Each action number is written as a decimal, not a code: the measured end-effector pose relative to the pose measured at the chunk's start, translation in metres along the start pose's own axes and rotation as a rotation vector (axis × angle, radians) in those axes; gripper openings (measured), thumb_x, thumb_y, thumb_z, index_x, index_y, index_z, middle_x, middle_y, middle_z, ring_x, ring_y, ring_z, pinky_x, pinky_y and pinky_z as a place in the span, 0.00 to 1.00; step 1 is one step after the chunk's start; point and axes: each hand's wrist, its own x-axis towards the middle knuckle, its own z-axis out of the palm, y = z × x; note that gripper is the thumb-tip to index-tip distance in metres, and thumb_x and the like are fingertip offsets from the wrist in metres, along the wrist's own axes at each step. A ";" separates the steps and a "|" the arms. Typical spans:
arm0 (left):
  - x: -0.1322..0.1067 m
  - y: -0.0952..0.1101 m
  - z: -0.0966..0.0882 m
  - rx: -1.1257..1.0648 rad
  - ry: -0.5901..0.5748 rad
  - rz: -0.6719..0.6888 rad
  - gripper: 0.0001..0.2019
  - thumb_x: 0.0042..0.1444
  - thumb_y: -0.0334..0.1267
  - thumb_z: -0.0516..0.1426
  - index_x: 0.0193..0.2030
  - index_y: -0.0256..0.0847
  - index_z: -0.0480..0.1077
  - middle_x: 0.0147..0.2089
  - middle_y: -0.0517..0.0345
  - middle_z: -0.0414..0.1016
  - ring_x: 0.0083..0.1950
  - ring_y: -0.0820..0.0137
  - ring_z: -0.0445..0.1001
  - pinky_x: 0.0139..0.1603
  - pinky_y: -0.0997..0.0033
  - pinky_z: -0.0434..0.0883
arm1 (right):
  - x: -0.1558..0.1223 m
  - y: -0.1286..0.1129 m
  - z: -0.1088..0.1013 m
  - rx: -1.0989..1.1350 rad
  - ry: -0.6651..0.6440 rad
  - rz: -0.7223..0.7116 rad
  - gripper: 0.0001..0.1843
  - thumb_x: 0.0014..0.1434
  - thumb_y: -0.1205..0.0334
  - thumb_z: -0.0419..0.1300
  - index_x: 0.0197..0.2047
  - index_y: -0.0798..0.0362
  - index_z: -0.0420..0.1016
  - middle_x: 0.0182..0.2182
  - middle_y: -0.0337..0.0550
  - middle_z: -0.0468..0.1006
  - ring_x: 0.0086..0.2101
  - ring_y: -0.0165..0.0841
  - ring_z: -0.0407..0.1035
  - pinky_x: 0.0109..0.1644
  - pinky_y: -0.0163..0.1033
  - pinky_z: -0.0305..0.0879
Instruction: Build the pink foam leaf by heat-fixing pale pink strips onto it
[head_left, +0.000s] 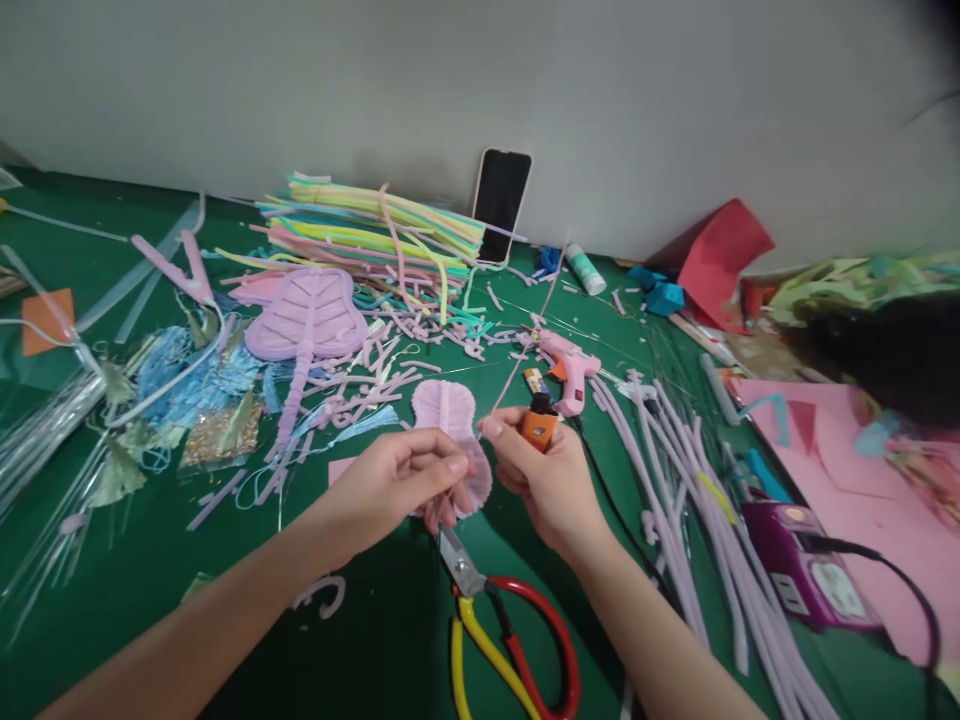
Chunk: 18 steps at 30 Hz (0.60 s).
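Observation:
My right hand is closed round an orange lighter. Between its thumb and finger it also pinches a thin pinkish stem that slants up and away. My left hand is closed, thumb against curled fingers; whatever it may hold is too small to make out. Behind and below the fingers lies a lilac fuzzy wavy-edged piece, partly hidden by my left hand. Scissors with red and yellow handles lie just in front, blades toward my left fingers.
A pink glue gun lies beyond my right hand. Lilac pipe cleaners spread at right, near a purple device. At left are a lilac leaf-shaped fan and blue tassels. A phone leans on the wall beside coloured stems.

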 end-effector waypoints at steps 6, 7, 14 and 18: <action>0.000 -0.001 0.002 -0.007 0.029 -0.006 0.12 0.56 0.45 0.59 0.31 0.37 0.70 0.24 0.61 0.74 0.22 0.78 0.69 0.24 0.80 0.67 | 0.001 0.000 -0.002 -0.040 -0.027 -0.015 0.16 0.49 0.51 0.67 0.31 0.55 0.71 0.14 0.25 0.51 0.15 0.19 0.42 0.17 0.29 0.40; 0.000 -0.002 0.002 -0.005 0.045 0.004 0.12 0.56 0.45 0.59 0.31 0.37 0.70 0.23 0.62 0.74 0.22 0.78 0.69 0.24 0.80 0.67 | 0.001 0.001 -0.003 -0.064 -0.041 -0.022 0.16 0.50 0.50 0.67 0.32 0.55 0.71 0.14 0.25 0.51 0.15 0.20 0.42 0.17 0.29 0.40; 0.002 -0.006 -0.001 0.120 0.245 0.057 0.11 0.55 0.46 0.59 0.33 0.38 0.71 0.24 0.62 0.74 0.22 0.77 0.69 0.25 0.79 0.68 | 0.008 -0.001 -0.017 -0.251 0.063 -0.091 0.28 0.60 0.39 0.45 0.21 0.53 0.63 0.15 0.30 0.50 0.16 0.23 0.42 0.18 0.33 0.37; 0.003 -0.006 0.000 0.170 0.279 0.068 0.11 0.54 0.46 0.59 0.33 0.38 0.71 0.24 0.62 0.73 0.23 0.77 0.69 0.25 0.78 0.69 | 0.012 -0.003 -0.022 -0.483 0.156 -0.152 0.26 0.62 0.47 0.42 0.17 0.51 0.56 0.14 0.32 0.50 0.16 0.25 0.45 0.20 0.35 0.39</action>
